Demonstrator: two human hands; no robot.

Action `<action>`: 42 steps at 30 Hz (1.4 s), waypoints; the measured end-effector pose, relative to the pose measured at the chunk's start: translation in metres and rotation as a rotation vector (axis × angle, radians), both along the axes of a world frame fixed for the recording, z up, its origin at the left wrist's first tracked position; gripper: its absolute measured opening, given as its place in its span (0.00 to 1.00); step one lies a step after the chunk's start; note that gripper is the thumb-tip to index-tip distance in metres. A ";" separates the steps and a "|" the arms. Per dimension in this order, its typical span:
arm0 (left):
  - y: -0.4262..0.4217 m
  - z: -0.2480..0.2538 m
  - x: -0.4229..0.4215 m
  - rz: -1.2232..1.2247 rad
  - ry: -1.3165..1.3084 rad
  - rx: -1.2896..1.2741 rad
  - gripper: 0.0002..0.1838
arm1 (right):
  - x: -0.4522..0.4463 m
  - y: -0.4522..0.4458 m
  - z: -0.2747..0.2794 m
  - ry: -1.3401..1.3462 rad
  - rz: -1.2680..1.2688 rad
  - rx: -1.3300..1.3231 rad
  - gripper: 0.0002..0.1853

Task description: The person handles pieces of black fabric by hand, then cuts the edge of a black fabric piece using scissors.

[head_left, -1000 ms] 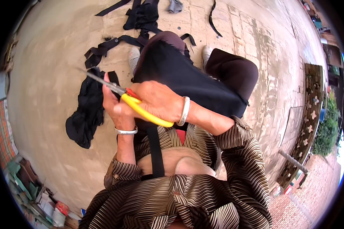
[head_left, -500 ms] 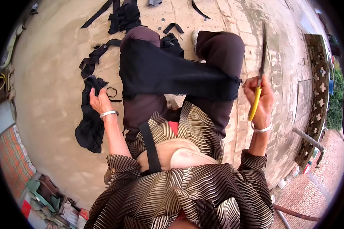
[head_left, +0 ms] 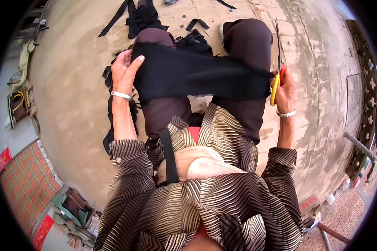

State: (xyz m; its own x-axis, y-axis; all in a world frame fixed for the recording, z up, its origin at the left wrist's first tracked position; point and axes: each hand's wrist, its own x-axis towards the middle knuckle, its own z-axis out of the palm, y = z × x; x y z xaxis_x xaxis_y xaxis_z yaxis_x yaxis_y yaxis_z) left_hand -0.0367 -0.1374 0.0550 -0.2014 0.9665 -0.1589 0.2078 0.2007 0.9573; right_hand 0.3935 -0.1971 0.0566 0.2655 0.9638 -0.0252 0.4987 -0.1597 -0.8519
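Observation:
A wide piece of black cloth (head_left: 201, 77) lies stretched across both knees of dark trousers. My left hand (head_left: 125, 75) is at the cloth's left edge, its thumb reaching over the cloth and apart from the fingers. In my right hand (head_left: 285, 94) are scissors (head_left: 279, 62) with yellow and red handles, their blades pointing away from me. That hand is beside the cloth's right end; whether its fingers also pinch the cloth corner, I cannot tell.
Black cloth scraps (head_left: 144, 19) and strips lie on the paved ground (head_left: 71, 83) beyond my knees, with more beside my left leg. A black strap (head_left: 168, 154) hangs over my front. A plaid cloth (head_left: 29, 184) is at lower left, a patterned low wall (head_left: 366, 83) at right.
My left hand has let go of the black scraps at the left and moved up and right to the cloth's edge. My right hand with the scissors has moved closer to the cloth's right end.

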 end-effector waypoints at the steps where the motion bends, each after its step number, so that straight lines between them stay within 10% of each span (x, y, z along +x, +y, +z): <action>1: 0.000 0.003 0.000 -0.010 0.062 -0.026 0.32 | 0.004 -0.002 -0.005 0.028 -0.005 -0.008 0.12; 13: 0.017 0.040 -0.003 -0.106 -0.015 0.028 0.06 | -0.021 -0.004 0.028 -0.010 0.036 0.088 0.24; 22: 0.067 0.043 -0.017 0.004 0.261 0.368 0.12 | -0.016 0.005 0.030 0.235 0.044 0.156 0.17; 24: 0.071 0.031 -0.021 -0.017 0.665 0.495 0.19 | -0.013 0.008 0.030 0.301 0.062 0.170 0.15; 30: -0.049 0.064 0.030 -1.025 1.020 0.840 0.29 | -0.013 0.009 0.011 0.397 -0.016 0.073 0.12; 32: -0.064 0.042 -0.010 -1.045 1.185 0.666 0.31 | -0.012 0.007 0.013 0.357 -0.021 0.024 0.11; 34: -0.073 0.021 -0.059 -0.789 1.305 -0.264 0.23 | -0.012 0.008 0.015 0.306 0.007 0.046 0.11; 36: -0.093 0.002 -0.116 -1.165 1.483 -0.763 0.13 | -0.010 0.004 0.014 0.320 0.009 0.032 0.11; 39: -0.122 0.013 -0.137 -1.377 1.460 -0.813 0.12 | -0.017 0.008 0.018 0.294 -0.010 0.043 0.10; 42: -0.104 0.021 -0.123 -1.039 1.280 -0.512 0.14 | -0.020 0.010 0.022 0.424 -0.015 0.033 0.10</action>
